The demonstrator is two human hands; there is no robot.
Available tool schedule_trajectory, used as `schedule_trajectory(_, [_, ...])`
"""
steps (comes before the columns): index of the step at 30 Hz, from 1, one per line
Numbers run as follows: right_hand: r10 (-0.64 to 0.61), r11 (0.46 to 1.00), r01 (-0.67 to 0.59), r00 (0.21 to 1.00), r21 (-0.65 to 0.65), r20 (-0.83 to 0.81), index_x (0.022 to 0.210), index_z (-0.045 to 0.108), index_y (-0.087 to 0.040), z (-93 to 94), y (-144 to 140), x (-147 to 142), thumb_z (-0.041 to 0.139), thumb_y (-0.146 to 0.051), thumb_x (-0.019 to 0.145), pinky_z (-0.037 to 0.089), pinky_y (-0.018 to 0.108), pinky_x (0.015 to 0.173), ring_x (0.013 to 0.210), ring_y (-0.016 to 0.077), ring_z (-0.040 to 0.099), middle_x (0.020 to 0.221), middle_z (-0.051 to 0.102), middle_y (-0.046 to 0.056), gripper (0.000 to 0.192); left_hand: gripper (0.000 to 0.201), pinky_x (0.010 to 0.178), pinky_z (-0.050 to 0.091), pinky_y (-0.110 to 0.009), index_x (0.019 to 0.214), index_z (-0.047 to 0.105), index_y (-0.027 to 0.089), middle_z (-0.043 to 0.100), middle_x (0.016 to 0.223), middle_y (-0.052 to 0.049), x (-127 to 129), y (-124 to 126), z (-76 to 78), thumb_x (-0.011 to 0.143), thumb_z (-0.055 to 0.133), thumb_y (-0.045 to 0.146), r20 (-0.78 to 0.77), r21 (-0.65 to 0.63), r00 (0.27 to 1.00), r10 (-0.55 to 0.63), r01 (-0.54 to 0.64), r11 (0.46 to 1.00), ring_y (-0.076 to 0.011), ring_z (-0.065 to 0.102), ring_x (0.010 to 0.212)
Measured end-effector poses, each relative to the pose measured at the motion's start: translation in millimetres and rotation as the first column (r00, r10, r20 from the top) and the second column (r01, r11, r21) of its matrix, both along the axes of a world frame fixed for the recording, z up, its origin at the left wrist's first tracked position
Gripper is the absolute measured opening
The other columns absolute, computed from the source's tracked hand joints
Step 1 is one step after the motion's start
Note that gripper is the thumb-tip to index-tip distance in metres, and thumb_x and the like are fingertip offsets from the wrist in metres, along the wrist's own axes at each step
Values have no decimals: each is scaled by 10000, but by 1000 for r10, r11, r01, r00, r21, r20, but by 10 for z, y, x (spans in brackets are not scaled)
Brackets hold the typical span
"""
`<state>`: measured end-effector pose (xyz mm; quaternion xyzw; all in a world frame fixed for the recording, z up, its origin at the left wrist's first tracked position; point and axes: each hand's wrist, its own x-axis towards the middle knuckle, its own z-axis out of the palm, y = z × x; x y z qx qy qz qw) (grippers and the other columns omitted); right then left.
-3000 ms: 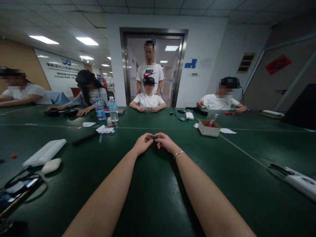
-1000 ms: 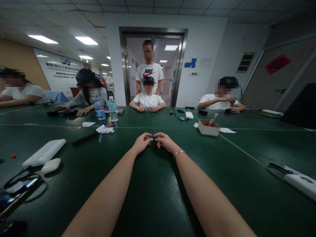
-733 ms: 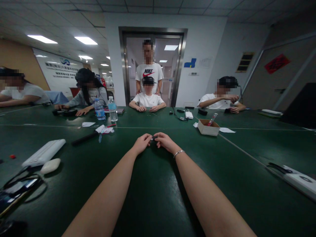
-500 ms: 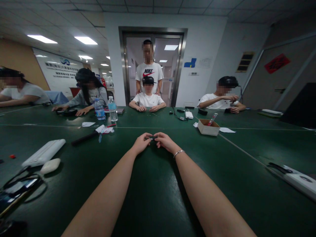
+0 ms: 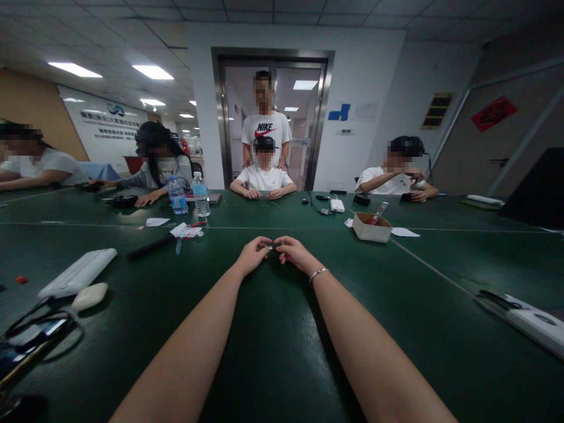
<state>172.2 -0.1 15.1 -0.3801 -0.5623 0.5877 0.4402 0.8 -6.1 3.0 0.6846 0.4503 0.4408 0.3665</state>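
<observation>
Both my arms stretch out over the dark green table [image 5: 282, 352]. My left hand [image 5: 252, 255] and my right hand [image 5: 294, 253] meet at the fingertips, and together they pinch a small dark object [image 5: 273, 247] just above the tabletop. The object is mostly hidden by my fingers, so I cannot tell what it is. A thin bracelet [image 5: 319, 273] circles my right wrist.
To the left lie a white case [image 5: 77, 272], a pale oval object [image 5: 89, 295], cables and a black pen [image 5: 152, 247]. Two water bottles [image 5: 201, 195] stand further back. A cardboard box [image 5: 372, 227] is at the right, a white device [image 5: 529, 320] at the far right. Several people sit opposite.
My hands have stayed together on the small object. The person at the far right has raised a hand toward the head, and the one at the far left has shifted an arm.
</observation>
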Motion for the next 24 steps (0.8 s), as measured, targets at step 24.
schedule_trajectory(24, [-7,993,-21,973,120,231,974,507,-138,32,-82,-169,607,-30,718,409,134,328,370,61,501,588,575,-49,296,279,752,488,-290,935,571,171,607,925,-56,108,-144,203,764,605,389,-86,171,994,74,-59,984,-167,586,824])
